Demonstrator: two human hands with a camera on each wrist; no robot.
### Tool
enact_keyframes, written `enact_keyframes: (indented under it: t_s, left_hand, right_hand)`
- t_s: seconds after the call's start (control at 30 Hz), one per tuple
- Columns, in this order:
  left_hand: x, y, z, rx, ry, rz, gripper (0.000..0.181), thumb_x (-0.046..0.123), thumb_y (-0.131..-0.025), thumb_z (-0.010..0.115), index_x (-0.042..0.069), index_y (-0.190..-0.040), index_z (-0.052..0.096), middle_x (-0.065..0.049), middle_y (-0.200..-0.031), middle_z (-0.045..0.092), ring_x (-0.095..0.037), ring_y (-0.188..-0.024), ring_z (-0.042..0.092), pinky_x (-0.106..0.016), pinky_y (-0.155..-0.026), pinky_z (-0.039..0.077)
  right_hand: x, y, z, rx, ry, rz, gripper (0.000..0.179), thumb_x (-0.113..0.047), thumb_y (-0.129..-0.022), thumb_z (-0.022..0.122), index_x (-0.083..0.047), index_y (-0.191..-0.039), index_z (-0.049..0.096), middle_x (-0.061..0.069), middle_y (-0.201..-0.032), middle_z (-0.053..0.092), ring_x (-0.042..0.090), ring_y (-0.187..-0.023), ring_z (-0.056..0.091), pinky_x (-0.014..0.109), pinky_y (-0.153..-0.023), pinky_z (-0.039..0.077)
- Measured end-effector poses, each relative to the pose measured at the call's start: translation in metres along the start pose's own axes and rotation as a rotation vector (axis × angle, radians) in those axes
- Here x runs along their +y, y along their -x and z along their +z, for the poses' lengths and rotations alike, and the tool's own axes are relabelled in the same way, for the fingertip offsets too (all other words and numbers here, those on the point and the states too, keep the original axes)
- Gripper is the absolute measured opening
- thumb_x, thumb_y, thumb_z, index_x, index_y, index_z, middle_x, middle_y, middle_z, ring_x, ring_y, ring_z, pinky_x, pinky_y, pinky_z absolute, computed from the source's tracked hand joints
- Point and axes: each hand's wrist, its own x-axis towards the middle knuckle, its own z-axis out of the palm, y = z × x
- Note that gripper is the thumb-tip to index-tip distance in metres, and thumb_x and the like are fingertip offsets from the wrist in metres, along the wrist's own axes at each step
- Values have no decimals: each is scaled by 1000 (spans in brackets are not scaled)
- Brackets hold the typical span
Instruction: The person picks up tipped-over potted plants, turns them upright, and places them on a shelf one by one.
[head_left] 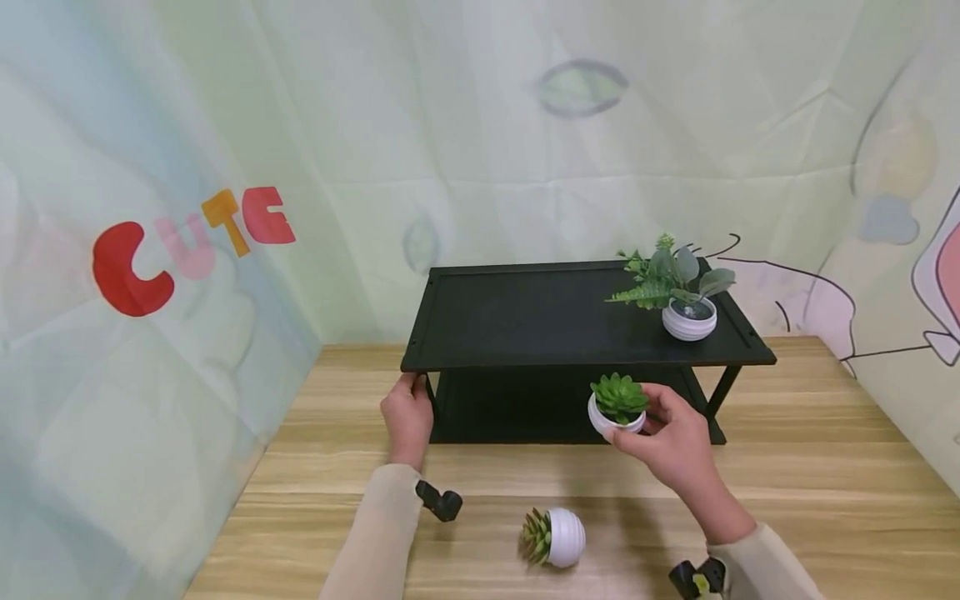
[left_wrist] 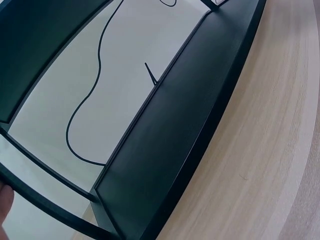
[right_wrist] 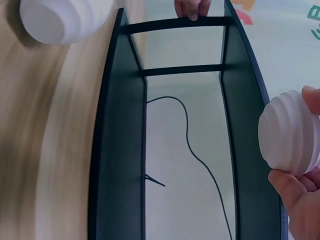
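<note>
A black two-tier shelf stands on the wooden table. My left hand grips its left side frame just under the top board; in the right wrist view the fingers curl over the side bar. In my right hand is a small potted succulent, its white ribbed pot pinched between thumb and fingers. It is held upright, in front of the shelf's opening and a little below the top board's front edge. Another potted succulent lies on its side on the table between my forearms.
A leafy plant in a white pot stands on the right end of the top board. The lower board lies close over the wooden tabletop. Behind hangs a printed cloth backdrop with coloured letters at left.
</note>
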Motion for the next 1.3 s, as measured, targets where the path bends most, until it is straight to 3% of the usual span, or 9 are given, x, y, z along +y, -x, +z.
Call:
enact_keyframes:
  t_s: [0.27, 0.6, 0.93, 1.17, 1.3]
  left_hand:
    - [2, 1, -2, -17, 5, -13, 12, 6, -90, 57, -1, -88, 67, -19, -86, 69, -34, -77, 66, -47, -66, 50]
    - [2, 0, -1, -16, 2, -10, 12, 5, -90, 57, -1, -89, 67, -19, -87, 69, -34, -79, 66, -47, -67, 50]
    - [0, 1, -1, -19, -5, -9, 11, 5, -90, 57, -2, -88, 67, -19, -86, 69, -34, -77, 66, -47, -67, 50]
    - [0, 2, -1, -31, -1, -24, 12, 5, -91, 56, -1, -91, 67, -19, -88, 69, -34, -78, 66, -46, -67, 50]
    - [1, 2, -2, -34, -1, -28, 12, 5, -91, 57, -1, -91, 67, -19, -88, 69, -34, -78, 66, -46, -67, 50]
  right_hand:
    - [-7, -10, 0, -10, -3, -24, 51, -9, -66, 80, -2, -112, 58, 11, -106, 64, -3, -87, 56, 9, -73, 44]
    - [-22, -26, -4, -36, 6, -50, 53, -11, -68, 79, 0, -114, 56, 14, -107, 63, 23, -96, 62, 19, -77, 49]
    - [-34, -43, -3, -43, -19, -46, 53, -14, -70, 78, -1, -116, 55, 16, -109, 63, 24, -94, 62, 17, -75, 48]
    - [-40, -56, 1, -42, -39, -46, 54, -14, -71, 77, -1, -118, 54, 16, -111, 62, 24, -97, 60, 38, -83, 50]
    - [-43, -63, 4, -28, -22, -71, 53, -15, -72, 77, -2, -117, 55, 14, -108, 61, 23, -91, 57, 31, -77, 48]
